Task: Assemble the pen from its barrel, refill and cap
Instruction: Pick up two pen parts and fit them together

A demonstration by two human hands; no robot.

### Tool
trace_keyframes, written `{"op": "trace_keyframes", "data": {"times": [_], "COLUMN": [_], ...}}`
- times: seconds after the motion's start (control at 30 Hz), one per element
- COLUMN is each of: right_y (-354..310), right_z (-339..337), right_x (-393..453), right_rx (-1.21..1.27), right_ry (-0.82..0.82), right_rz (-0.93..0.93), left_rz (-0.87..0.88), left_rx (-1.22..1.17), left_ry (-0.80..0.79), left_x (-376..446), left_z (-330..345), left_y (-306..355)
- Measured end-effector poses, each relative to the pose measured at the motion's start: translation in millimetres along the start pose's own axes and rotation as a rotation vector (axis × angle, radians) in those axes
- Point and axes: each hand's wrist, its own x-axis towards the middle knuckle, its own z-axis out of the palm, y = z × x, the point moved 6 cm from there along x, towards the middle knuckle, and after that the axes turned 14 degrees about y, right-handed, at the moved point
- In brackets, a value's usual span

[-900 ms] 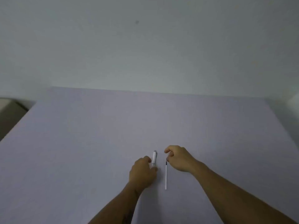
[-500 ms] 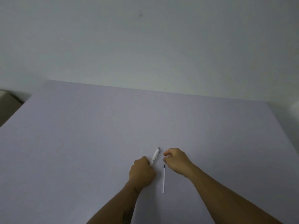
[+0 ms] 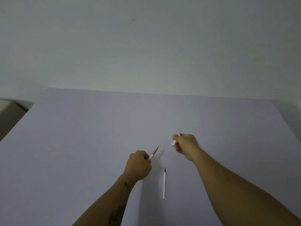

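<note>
Since the earlier view the hands have pulled apart: the left hand is fisted around the barrel, its tapered end poking out, and the right hand has closed on the cap, both lifted off the table. The refill lies loose on the table between the forearms. That refill looks light, thin, slightly bendy and apt to roll, so it is probably best pinched near its middle, clear of the dark tip.

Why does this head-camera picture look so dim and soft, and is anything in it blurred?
Head view: the light is flat and low, so the table and wall look grey. The left hand throws a faint shadow beside its wrist. The pen piece it holds is smeared by motion, as is the right hand. The thin refill on the table is sharper.
</note>
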Motion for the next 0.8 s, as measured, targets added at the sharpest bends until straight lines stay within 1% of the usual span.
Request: {"op": "trace_keyframes", "data": {"times": [0.07,0.13,0.2,0.3,0.37,0.47,0.63,0.73,0.77,0.8], "right_y": [1.9,10.9,17.8,24.7,30.7,37.1,37.5,24.1,18.8,15.1], "right_z": [-10.6,-15.2,-15.4,-11.5,-8.9,-8.0,-11.5,-10.9,-8.3,-4.7], "right_x": [10.4,14.8,16.3,15.5,14.1,14.3,14.0,8.7,5.5,1.6], "right_rx": [-0.272,-0.512,-0.642,-0.797,-0.831,-0.819,-0.821,-0.868,-0.843,-0.766], "right_ry": [-0.085,-0.099,-0.052,0.008,0.008,0.020,0.036,0.076,0.076,0.045], "right_rz": [-0.072,-0.156,-0.260,-0.394,-0.406,-0.404,-0.447,-0.543,-0.554,-0.518], "left_rz": [-0.031,-0.046,-0.048,-0.078,-0.102,-0.125,-0.138,-0.129,-0.130,-0.132], "left_rx": [-0.027,-0.050,-0.056,-0.060,-0.062,-0.075,-0.118,-0.154,-0.169,-0.187], "left_ry": [0.013,0.030,0.038,0.008,-0.015,-0.036,-0.041,-0.024,-0.014,0.002], "left_x": [1.7,3.2,2.5,-3.1,-7.9,-14.1,-19.4,-19.5,-18.9,-18.0], "left_z": [-1.9,-2.9,-1.7,2.8,6.1,8.8,7.3,4.3,3.0,1.6], "left_y": [-5.8,-6.1,-4.1,-6.9,-11.4,-18.0,-17.2,-10.8,-8.8,-6.6]}}
